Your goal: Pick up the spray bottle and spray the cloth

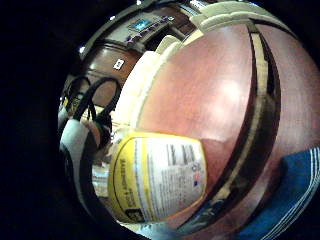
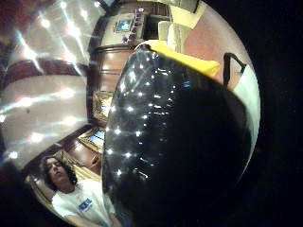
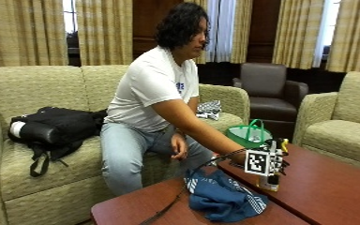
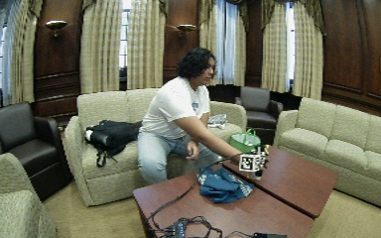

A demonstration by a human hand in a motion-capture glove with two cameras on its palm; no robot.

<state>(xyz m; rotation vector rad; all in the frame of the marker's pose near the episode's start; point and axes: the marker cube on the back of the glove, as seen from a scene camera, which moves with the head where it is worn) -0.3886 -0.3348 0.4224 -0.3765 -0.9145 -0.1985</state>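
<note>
A person sits on a beige woven-fabric sofa (image 3: 36, 93) and reaches the right hand (image 3: 264, 164) out to the lower right of the outside view, over a reddish-brown polished wooden counter (image 3: 330, 187). The hand is at the bottle (image 3: 269, 182), which stands upright on the counter just right of the cloth (image 3: 221, 197); only the bottle's lower part shows below the hand, pale with a yellow band. The hand itself is mostly hidden there, so I cannot tell from that view how the fingers lie.

In the little finger side palm view the bottle (image 1: 157, 182) fills the lower middle, close to the palm: a rounded body with a yellow label and a white panel of small print, too fine to read. A black-strapped finger lies beside it at lower left. In the thumb side view a glossy dark rounded shape, with a yellow strip along its upper edge, blocks most of the frame. Whether the fingers wrap the bottle I cannot tell.

The cloth is dark blue, soft and crumpled in a heap, with thin white stripes along one edge (image 1: 295, 185). The bare left hand (image 3: 179, 151) rests on the knee. A black backpack (image 3: 58, 126) lies on the sofa.
</note>
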